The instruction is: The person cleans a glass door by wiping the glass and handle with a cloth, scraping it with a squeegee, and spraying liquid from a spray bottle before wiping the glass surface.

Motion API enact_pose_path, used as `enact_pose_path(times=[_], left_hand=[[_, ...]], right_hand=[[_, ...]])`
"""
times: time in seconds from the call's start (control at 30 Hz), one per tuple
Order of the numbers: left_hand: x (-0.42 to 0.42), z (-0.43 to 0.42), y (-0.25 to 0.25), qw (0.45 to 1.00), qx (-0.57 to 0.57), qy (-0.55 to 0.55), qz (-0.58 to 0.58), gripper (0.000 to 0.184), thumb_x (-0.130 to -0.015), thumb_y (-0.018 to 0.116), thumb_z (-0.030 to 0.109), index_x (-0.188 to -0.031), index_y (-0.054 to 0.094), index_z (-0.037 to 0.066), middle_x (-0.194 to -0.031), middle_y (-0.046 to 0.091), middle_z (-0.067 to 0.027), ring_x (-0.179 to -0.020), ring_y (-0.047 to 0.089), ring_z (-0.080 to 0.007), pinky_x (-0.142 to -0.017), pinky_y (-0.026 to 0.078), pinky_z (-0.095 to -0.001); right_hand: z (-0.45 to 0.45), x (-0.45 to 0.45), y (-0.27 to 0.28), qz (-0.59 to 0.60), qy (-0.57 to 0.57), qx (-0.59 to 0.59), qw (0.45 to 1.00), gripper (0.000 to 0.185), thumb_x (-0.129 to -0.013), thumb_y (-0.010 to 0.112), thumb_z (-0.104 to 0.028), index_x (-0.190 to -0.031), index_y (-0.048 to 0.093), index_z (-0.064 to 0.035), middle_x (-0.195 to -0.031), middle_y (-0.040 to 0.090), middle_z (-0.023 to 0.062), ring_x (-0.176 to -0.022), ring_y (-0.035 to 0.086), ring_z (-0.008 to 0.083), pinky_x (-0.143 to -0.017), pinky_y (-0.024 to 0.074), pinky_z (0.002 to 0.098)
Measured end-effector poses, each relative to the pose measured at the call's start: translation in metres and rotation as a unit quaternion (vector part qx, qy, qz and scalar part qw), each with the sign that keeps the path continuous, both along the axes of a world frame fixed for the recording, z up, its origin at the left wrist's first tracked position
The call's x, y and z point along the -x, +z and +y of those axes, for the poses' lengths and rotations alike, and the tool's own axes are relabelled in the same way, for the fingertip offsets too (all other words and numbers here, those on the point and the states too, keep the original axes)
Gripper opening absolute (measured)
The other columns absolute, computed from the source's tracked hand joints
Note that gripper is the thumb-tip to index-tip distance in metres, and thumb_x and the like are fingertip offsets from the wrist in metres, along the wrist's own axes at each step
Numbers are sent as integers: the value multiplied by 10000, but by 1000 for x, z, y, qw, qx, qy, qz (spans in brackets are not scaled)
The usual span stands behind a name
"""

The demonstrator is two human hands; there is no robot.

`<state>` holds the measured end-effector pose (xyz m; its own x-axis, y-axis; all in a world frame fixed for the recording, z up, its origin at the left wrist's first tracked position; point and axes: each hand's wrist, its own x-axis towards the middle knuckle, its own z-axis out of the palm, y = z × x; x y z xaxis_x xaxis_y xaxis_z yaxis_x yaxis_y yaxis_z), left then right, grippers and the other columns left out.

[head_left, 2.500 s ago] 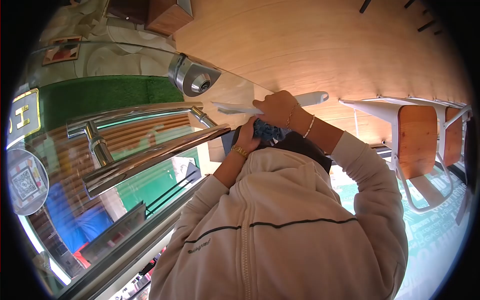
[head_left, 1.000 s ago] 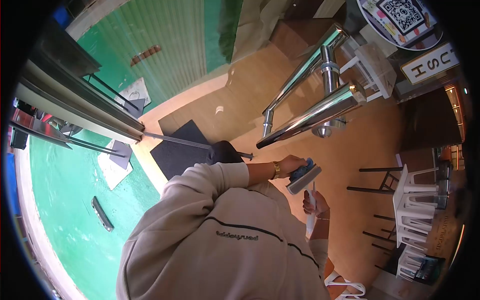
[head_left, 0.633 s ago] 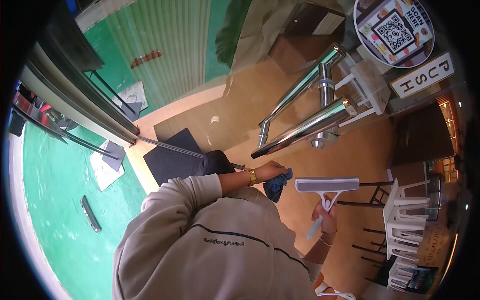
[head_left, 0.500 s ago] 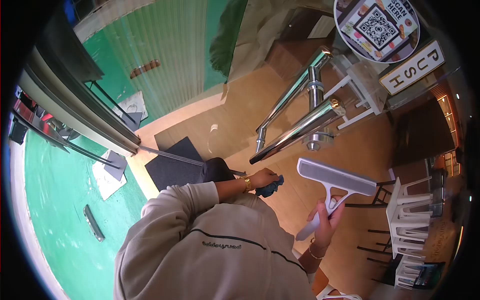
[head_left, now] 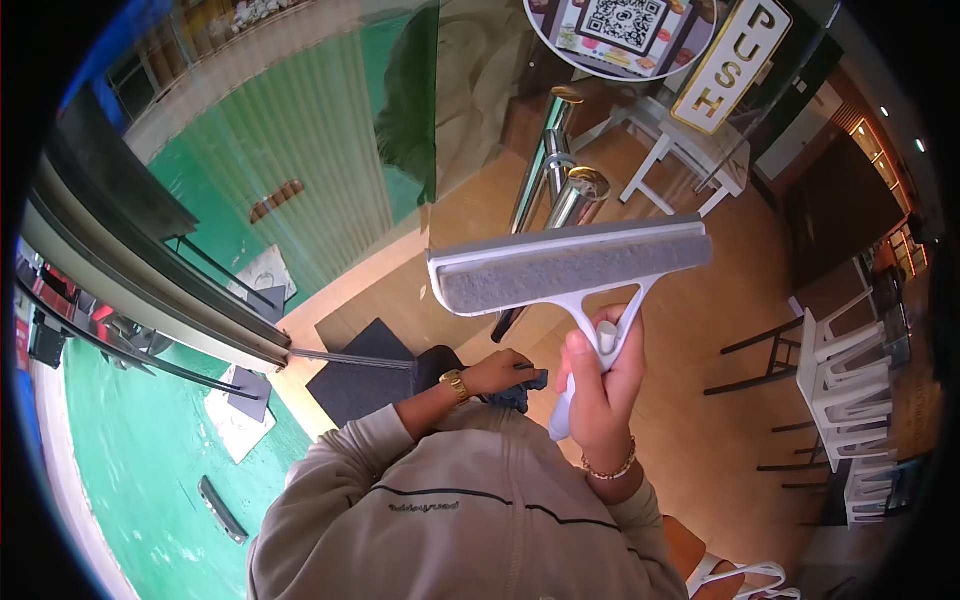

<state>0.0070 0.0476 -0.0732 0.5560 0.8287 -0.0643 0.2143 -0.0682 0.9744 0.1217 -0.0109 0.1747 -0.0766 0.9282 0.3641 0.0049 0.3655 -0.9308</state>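
Note:
A white squeegee (head_left: 575,270) with a grey scrubbing pad and a blade along its top edge is in my right hand (head_left: 605,385). My fingers wrap its handle, and the thumb lies near the button. The head of the squeegee is raised in front of the chrome door handle (head_left: 578,200) and hides part of it. My left hand (head_left: 497,373), with a gold watch at the wrist, is closed on a crumpled dark blue cloth (head_left: 512,396) close to my body.
A glass door carries a PUSH sign (head_left: 731,65) and a round QR sticker (head_left: 620,30). On the left runs a metal door frame (head_left: 150,255), with green floor outside. A dark mat (head_left: 365,375) lies by the threshold. White chairs (head_left: 845,370) stand at right.
My right hand has lifted the squeegee up and to the left, in front of the door handle. My left hand keeps the cloth near my body. The view has turned somewhat.

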Motion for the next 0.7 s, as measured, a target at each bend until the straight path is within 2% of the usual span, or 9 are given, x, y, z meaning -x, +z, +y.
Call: enact_pose_path(times=[0.1,0.17,0.23,0.33,0.4,0.47,0.57,0.63,0.7], left_hand=[[50,-19,53,997,35,-6,71,405,-883,581,354,-832,651,-42,-654,600,-124,-600,528,-140,-557,411,-317],[78,-29,33,999,-3,39,29,372,-883,600,324,-873,660,-42,-732,638,-132,-684,553,-130,-615,433,-296],[104,-36,54,987,41,53,145,333,-888,600,295,-956,673,-22,-868,654,-123,-824,576,-141,-705,444,-297],[142,-45,38,987,106,112,31,335,-887,608,278,-965,663,-43,-902,664,-96,-865,573,-127,-735,449,-282],[160,-51,39,974,82,209,37,327,-890,606,264,-957,661,-52,-861,666,-65,-803,580,-105,-700,458,-259],[174,-52,37,956,94,276,30,317,-896,601,256,-943,660,-53,-813,662,-39,-735,580,-83,-655,459,-236],[189,-44,36,938,133,320,0,284,-907,590,246,-885,665,-28,-724,632,5,-607,550,-43,-559,436,-199],[188,-43,47,938,114,328,9,299,-908,590,251,-870,658,-37,-672,577,23,-590,484,-34,-529,391,-214],[184,-45,63,947,90,308,33,310,-910,588,256,-858,652,-43,-643,546,33,-585,450,-29,-514,368,-221]], right_hand=[[12,9,-12,-17,-29,-11,999,215,-896,583,-114,-939,399,-12,-623,497,35,-516,493,75,-456,369,230],[17,14,-18,-45,-49,-29,997,243,-889,597,-118,-947,387,-11,-620,488,58,-518,511,116,-458,374,259],[21,16,-23,-52,-63,-36,996,250,-889,599,-120,-946,382,-10,-621,487,61,-514,509,121,-457,375,262],[24,20,-54,-97,-92,-52,990,283,-876,617,-144,-940,381,-2,-612,498,106,-509,551,217,-468,401,296],[22,18,-97,-162,-102,-79,978,299,-868,628,-153,-938,382,2,-614,510,136,-523,580,279,-473,415,318],[16,10,-153,-190,-86,-27,978,325,-858,637,-186,-946,389,4,-661,556,201,-583,603,374,-488,441,384],[10,-13,-251,-279,-74,-35,957,275,-884,598,-182,-954,396,-9,-615,521,155,-508,538,315,-471,415,378],[9,-30,-306,-308,-91,65,945,286,-887,596,-215,-938,398,-15,-628,544,175,-519,547,337,-472,409,388],[13,-46,-313,-283,-109,152,941,302,-888,600,-246,-903,394,-25,-611,547,176,-515,550,338,-468,395,406]])
